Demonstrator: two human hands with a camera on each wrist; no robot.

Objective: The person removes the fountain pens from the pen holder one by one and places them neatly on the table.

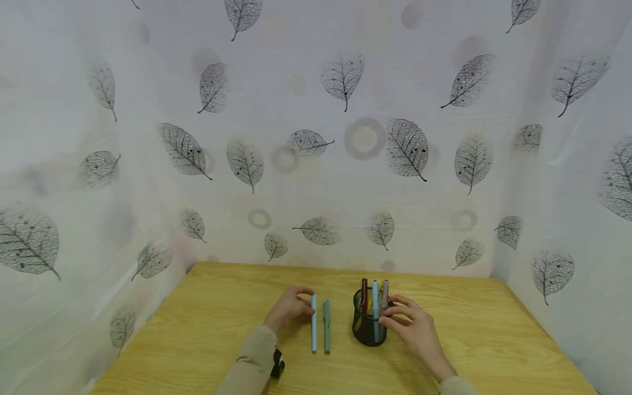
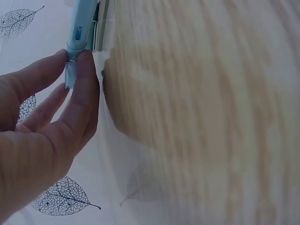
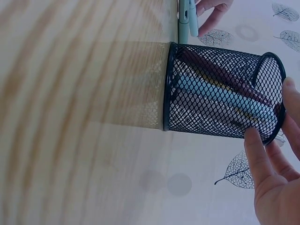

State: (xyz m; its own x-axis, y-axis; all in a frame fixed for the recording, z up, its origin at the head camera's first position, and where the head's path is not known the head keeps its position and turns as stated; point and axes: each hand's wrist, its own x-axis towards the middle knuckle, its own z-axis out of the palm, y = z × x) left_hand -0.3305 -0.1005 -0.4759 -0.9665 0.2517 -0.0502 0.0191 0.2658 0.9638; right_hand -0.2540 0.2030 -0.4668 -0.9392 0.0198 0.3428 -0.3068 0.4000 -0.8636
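My left hand (image 1: 291,308) pinches the upper end of a light blue pen (image 1: 313,329) between thumb and fingers; the left wrist view shows the fingertips around the pen's cap (image 2: 80,28). Just right of it a green pen (image 1: 327,329) lies on the table. My right hand (image 1: 412,323) holds the rim of a black mesh pen holder (image 1: 369,336), with its fingertips spread along the upper edge in the right wrist view. Upright in the holder stand a dark red pen (image 1: 364,296), another light blue pen (image 1: 375,296) and a greyish-pink pen (image 1: 385,293).
The wood-grain table (image 1: 207,329) reaches back to a pale curtain (image 1: 306,186) printed with dark leaves, which also hangs on both sides. A black strap (image 1: 277,364) shows at the left sleeve (image 1: 254,351). Something yellow shows among the pens in the holder.
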